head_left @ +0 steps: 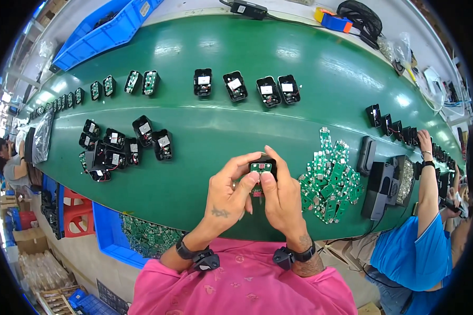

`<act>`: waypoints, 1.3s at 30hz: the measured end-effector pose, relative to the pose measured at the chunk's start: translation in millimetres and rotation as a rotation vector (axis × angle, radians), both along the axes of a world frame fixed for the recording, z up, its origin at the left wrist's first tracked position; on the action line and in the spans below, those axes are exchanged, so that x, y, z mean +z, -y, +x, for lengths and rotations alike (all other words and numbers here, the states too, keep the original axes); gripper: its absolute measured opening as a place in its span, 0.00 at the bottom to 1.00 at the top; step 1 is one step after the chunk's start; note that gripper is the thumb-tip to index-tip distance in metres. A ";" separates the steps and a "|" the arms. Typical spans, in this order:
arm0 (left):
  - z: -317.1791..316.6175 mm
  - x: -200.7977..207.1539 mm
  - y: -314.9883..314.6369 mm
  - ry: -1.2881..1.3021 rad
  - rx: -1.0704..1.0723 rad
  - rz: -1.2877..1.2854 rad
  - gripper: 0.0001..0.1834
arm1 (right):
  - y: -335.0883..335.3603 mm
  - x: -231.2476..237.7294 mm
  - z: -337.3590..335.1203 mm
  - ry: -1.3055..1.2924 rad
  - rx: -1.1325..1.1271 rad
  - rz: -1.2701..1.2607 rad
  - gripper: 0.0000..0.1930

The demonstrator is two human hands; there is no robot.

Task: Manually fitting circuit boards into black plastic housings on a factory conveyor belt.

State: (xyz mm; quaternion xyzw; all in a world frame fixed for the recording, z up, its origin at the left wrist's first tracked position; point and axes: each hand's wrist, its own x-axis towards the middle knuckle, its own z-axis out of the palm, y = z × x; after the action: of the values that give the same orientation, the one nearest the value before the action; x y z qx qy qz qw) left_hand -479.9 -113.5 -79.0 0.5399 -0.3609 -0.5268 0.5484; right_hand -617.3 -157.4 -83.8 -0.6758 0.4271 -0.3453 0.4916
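Note:
Both of my hands hold one black plastic housing (271,163) with a green circuit board (261,168) at its opening, just above the green table. My left hand (230,186) wraps its left side, thumb pressed on the board. From the other side my right hand (279,191) grips it, its thumb beside the left one on the board's near part. A small red and green piece shows below the thumbs; how it joins the board is hidden. Right of my hands lies a heap of loose green circuit boards (328,181).
Black housings (114,157) cluster at left, and several more (268,92) stand in a row further back. A blue bin (108,31) sits at the far left. Grey devices (381,189) stand right of the board heap, near a co-worker's arm (428,184). A blue crate (108,231) of boards is below the edge.

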 end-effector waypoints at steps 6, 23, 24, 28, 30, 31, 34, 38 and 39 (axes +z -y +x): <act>5.6 -4.1 1.8 0.039 -0.083 0.030 0.20 | 10.5 -3.5 -12.5 -0.194 0.122 -0.132 0.23; 1.6 -6.8 7.1 0.087 -0.069 -0.008 0.19 | 12.8 -4.5 -5.7 -0.016 0.058 -0.108 0.19; 0.5 -7.3 6.8 0.087 -0.069 -0.007 0.19 | 11.3 -5.7 -3.6 -0.016 0.059 -0.108 0.19; 1.7 -8.4 7.2 0.118 -0.050 0.001 0.18 | 10.4 -6.4 -3.3 -0.060 0.030 -0.101 0.18; 3.0 -5.4 9.3 0.105 -0.066 0.031 0.18 | 10.5 -7.3 -4.8 -0.118 0.043 -0.098 0.18; 3.8 -4.1 11.4 0.100 -0.082 0.050 0.17 | 10.2 -10.9 -4.1 -0.134 0.027 -0.135 0.18; 2.1 -3.9 12.4 0.095 -0.087 0.063 0.17 | 11.4 -15.3 -4.5 -0.154 0.018 -0.170 0.18; 3.2 -7.8 13.8 0.099 -0.072 0.052 0.17 | 13.7 -4.1 -4.3 -0.095 0.059 0.057 0.19; 3.1 -8.8 13.8 0.098 -0.071 0.052 0.17 | 13.8 -4.9 -3.5 -0.096 0.061 0.057 0.19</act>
State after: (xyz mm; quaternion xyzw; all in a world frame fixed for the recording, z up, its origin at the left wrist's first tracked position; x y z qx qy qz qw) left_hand -476.8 -127.3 -87.9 0.5660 -0.3924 -0.5281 0.4967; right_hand -620.9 -171.3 -88.7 -0.6899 0.4393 -0.2850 0.4998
